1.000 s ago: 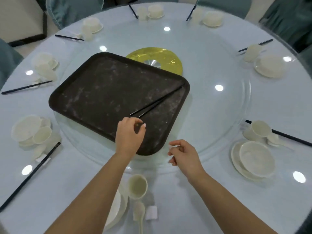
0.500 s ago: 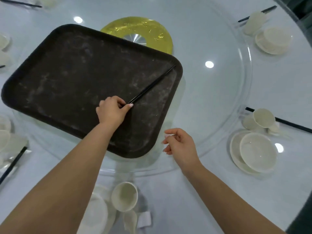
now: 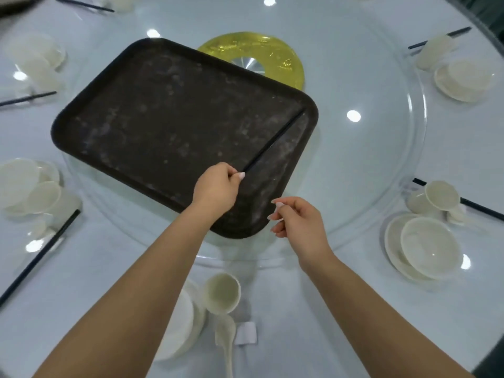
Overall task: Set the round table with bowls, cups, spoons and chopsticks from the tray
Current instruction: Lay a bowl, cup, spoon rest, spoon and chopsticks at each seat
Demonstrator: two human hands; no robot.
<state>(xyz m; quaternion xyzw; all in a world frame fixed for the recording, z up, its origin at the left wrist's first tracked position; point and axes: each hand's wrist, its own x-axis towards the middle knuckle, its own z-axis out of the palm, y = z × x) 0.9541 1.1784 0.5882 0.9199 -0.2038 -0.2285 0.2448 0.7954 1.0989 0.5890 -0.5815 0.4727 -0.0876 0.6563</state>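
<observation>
left hand (image 3: 215, 188): pinches chopsticks (image 3: 274, 143) lying in tray (image 3: 152, 124)
right hand (image 3: 298, 222): loosely curled, empty, beside tray

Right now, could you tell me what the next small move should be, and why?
Probably lift the chopsticks off the tray: the left hand already pinches their near end, nothing else lies on the tray, and the nearest setting, with its cup and spoon, shows no chopsticks.

The scene was brightly and evenly lit from overhead; round lamp reflections glared on the glass turntable (image 3: 381, 165). Shadows under the forearms were soft. Wide-angle distortion bowed the table's edges, and the place settings at the left edge were blurred.
</observation>
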